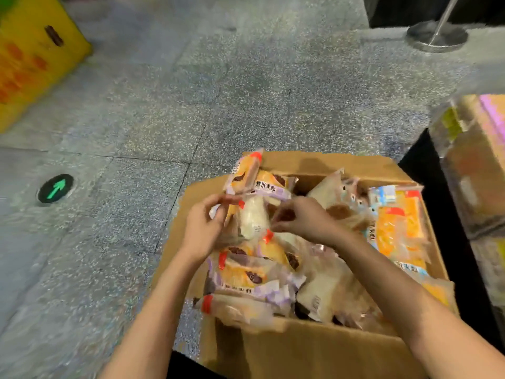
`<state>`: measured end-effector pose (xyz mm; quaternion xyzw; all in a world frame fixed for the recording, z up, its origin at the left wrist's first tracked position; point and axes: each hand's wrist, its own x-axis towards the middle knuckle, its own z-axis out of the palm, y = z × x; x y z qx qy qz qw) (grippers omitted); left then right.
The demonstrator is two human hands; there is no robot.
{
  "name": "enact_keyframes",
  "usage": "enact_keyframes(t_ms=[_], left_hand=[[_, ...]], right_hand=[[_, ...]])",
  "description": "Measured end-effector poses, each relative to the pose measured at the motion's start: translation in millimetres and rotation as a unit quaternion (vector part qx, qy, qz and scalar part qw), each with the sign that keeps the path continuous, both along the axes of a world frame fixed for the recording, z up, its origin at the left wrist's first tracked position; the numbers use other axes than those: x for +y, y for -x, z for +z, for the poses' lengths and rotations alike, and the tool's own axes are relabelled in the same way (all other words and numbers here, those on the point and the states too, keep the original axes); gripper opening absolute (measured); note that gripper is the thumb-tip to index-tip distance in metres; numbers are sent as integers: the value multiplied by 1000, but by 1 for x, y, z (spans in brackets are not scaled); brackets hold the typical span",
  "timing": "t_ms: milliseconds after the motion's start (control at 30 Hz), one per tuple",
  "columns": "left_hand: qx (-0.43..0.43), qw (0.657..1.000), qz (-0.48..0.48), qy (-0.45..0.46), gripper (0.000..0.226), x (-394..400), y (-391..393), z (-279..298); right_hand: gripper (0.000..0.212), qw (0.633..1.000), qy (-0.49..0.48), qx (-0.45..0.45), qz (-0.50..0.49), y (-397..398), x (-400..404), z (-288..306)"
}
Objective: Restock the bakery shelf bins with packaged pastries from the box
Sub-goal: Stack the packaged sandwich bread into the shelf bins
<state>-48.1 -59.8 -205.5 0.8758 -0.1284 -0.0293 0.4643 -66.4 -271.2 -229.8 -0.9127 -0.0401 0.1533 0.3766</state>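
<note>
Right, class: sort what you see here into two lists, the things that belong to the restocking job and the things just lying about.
Job: box; pastry packs; left hand and right hand, both gripping packs.

Lying about: yellow sign; green floor arrow; post base; floor.

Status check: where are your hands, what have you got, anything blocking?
Left hand and right hand both gripping pastry packets over the open cardboard box. Box still full of packets. Shelf bins not in view. Nothing blocking.

Matt brown cardboard box (314, 348), glossy clear-plastic pastry packets (247, 272), speckled stone-like floor (218, 86), perhaps polished.
</note>
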Motion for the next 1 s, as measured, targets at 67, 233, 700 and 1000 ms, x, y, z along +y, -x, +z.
enact_keyframes(t_ms=[67,233,700,1000], left_hand=[[-56,998,-29,-21,26,8,-8,-4],[-73,997,-32,-24,27,36,-8,-7],[122,989,-85,16,53,57,37,-6],[77,970,136,188,13,72,30,5]], right_hand=[[33,997,24,-8,71,-6,15,-15],[59,964,162,13,209,-2,47,-25],[35,978,73,-43,188,15,41,16],[37,967,-216,-75,-114,-17,71,14]])
